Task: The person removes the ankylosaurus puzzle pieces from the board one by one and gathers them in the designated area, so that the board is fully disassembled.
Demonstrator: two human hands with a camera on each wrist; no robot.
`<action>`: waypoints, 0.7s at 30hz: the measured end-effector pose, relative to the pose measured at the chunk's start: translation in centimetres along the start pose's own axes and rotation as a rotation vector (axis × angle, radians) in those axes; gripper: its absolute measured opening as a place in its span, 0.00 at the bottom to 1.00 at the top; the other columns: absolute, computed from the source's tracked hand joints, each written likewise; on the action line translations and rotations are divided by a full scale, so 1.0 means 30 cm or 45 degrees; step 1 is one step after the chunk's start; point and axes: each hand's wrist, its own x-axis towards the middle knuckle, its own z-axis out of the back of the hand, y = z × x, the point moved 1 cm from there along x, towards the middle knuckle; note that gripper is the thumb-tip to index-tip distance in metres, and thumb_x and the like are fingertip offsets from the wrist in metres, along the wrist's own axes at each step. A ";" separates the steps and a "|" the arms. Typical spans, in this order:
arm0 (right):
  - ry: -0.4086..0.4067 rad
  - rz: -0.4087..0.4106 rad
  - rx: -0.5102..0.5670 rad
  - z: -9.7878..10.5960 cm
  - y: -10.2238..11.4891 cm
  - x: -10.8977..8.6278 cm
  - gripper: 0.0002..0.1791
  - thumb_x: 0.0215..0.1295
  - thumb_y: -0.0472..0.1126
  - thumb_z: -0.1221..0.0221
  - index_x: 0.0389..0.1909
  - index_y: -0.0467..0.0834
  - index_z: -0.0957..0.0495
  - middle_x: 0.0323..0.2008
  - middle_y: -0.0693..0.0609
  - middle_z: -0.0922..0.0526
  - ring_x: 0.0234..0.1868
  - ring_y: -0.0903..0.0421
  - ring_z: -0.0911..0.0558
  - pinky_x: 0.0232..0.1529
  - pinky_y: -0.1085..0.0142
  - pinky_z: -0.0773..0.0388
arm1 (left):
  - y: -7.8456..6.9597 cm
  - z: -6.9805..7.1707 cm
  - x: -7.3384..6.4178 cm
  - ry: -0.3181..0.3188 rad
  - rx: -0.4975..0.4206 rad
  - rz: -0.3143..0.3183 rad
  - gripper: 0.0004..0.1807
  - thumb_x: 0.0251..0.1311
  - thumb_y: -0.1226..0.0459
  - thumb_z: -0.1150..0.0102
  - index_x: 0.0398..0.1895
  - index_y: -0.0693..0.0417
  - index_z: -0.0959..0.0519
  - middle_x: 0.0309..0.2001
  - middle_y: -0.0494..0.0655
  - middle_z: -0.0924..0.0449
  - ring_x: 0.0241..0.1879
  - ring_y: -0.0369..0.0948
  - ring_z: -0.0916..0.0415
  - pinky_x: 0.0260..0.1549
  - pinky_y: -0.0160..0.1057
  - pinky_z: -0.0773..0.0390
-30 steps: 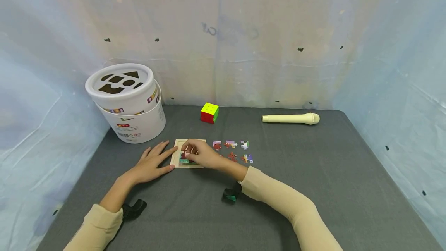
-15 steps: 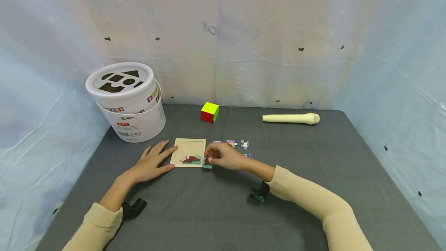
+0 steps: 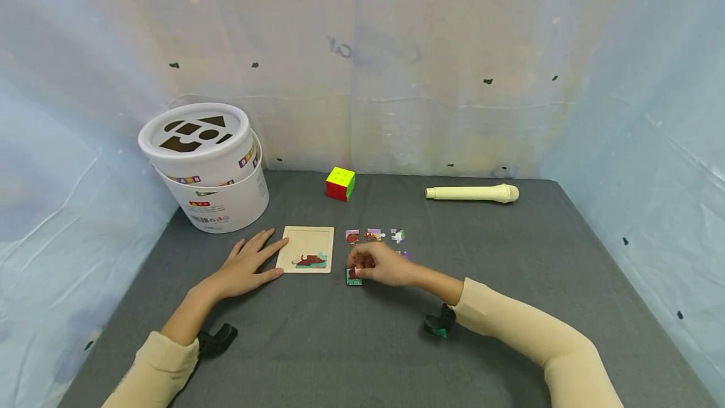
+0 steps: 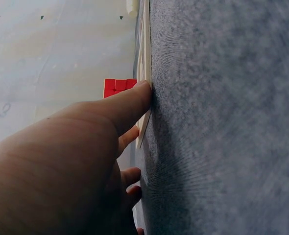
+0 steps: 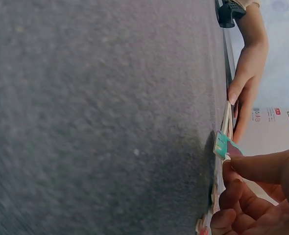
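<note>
My left hand point(image 3: 249, 266) lies spread on the table, its thumb and index finger touching the left edge of a wooden puzzle tray point(image 3: 306, 236). Joined puzzle pieces point(image 3: 311, 260) with a dark red and green picture sit low in the tray. To the tray's right, my right hand point(image 3: 381, 263) pinches a teal and dark red puzzle piece point(image 5: 223, 146) between thumb and fingers, just over the table. Behind that hand lie loose puzzle pieces point(image 3: 374, 235), some of them hidden by it.
A white bucket point(image 3: 226, 209) with a shape-sorter lid stands at the back left. A puzzle cube point(image 3: 340, 184) sits behind the tray. Further right lies a cream toy microphone point(image 3: 472, 193). Plastic sheeting point(image 3: 430, 80) hangs round the table point(image 3: 510, 282).
My right hand has drawn the pinched puzzle piece from over the tray rightward onto the area beside it, uncovering the tray. The left hand has stayed in place.
</note>
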 end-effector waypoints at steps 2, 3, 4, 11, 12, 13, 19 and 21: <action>0.002 -0.001 -0.005 -0.005 0.000 -0.006 0.06 0.65 0.25 0.39 0.41 0.33 0.21 0.28 0.48 0.23 0.28 0.61 0.28 0.30 0.73 0.31 | 0.001 0.000 0.000 -0.001 -0.004 -0.001 0.40 0.68 0.42 0.45 0.78 0.45 0.41 0.77 0.63 0.55 0.76 0.62 0.61 0.66 0.71 0.66; 0.002 -0.004 -0.007 -0.007 0.001 -0.009 0.06 0.65 0.25 0.39 0.41 0.33 0.21 0.28 0.48 0.23 0.28 0.61 0.28 0.30 0.73 0.31 | 0.001 0.000 0.001 -0.001 -0.004 -0.002 0.40 0.68 0.42 0.45 0.78 0.45 0.41 0.77 0.63 0.55 0.76 0.62 0.61 0.66 0.71 0.66; 0.000 -0.004 -0.013 -0.009 0.000 -0.011 0.06 0.65 0.25 0.39 0.41 0.33 0.21 0.28 0.48 0.23 0.28 0.61 0.29 0.30 0.73 0.31 | 0.001 0.001 0.001 -0.001 -0.004 -0.003 0.40 0.68 0.41 0.45 0.78 0.45 0.42 0.77 0.63 0.55 0.76 0.62 0.61 0.66 0.71 0.66; -0.044 0.013 -0.115 -0.021 -0.003 -0.023 0.06 0.64 0.26 0.38 0.41 0.34 0.19 0.29 0.49 0.19 0.26 0.63 0.29 0.29 0.73 0.30 | 0.000 0.003 0.001 -0.003 0.002 -0.008 0.40 0.68 0.41 0.46 0.78 0.45 0.42 0.78 0.63 0.55 0.76 0.62 0.61 0.66 0.71 0.66; -0.052 0.012 -0.132 -0.023 -0.003 -0.025 0.06 0.64 0.26 0.38 0.41 0.35 0.18 0.29 0.49 0.19 0.26 0.63 0.29 0.29 0.73 0.30 | 0.000 0.003 0.001 -0.003 0.002 -0.008 0.40 0.68 0.41 0.46 0.78 0.45 0.42 0.78 0.63 0.55 0.76 0.62 0.61 0.66 0.71 0.66; -0.062 0.016 -0.154 -0.025 -0.003 -0.026 0.06 0.64 0.27 0.38 0.41 0.35 0.18 0.29 0.50 0.19 0.26 0.64 0.29 0.29 0.73 0.30 | 0.001 0.003 0.001 -0.002 0.003 -0.008 0.40 0.68 0.40 0.46 0.78 0.45 0.41 0.78 0.63 0.55 0.76 0.62 0.61 0.66 0.71 0.66; -0.107 0.049 -0.318 -0.034 -0.001 -0.032 0.07 0.63 0.29 0.36 0.42 0.38 0.17 0.29 0.53 0.19 0.27 0.64 0.27 0.30 0.72 0.28 | 0.004 0.000 0.001 0.003 0.007 -0.002 0.41 0.67 0.39 0.47 0.78 0.44 0.42 0.78 0.63 0.55 0.76 0.62 0.61 0.66 0.71 0.66; -0.113 0.066 -0.374 -0.037 -0.001 -0.033 0.08 0.63 0.29 0.35 0.42 0.38 0.16 0.31 0.53 0.19 0.28 0.62 0.26 0.31 0.72 0.28 | 0.006 -0.001 0.001 0.003 0.007 0.000 0.41 0.67 0.39 0.46 0.78 0.44 0.42 0.78 0.63 0.55 0.76 0.62 0.61 0.66 0.71 0.66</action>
